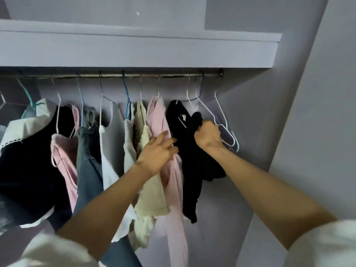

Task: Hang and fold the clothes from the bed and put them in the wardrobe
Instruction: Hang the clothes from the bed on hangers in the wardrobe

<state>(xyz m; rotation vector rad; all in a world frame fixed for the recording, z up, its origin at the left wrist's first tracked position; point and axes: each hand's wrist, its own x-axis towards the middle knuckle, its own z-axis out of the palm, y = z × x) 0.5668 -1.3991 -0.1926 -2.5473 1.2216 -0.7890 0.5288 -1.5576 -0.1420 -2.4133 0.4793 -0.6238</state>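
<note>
A black garment (189, 166) hangs on a white hanger from the wardrobe rail (115, 75), near the rail's right end. My right hand (208, 134) grips the black fabric at its upper right shoulder. Left of it, my left hand (157, 151) lies with straight fingers against the pink striped shirt (174, 189), its fingertips touching the black garment's edge. Behind my right hand hang two or three bare wire hangers (224, 124).
Further left on the rail hang a cream top (148, 193), a white top (108, 151), a grey denim piece (86, 164), a pink top (64, 151) and a black-and-white garment (28, 151). A shelf (134, 45) sits above the rail. The wardrobe's side wall (308, 132) closes the right.
</note>
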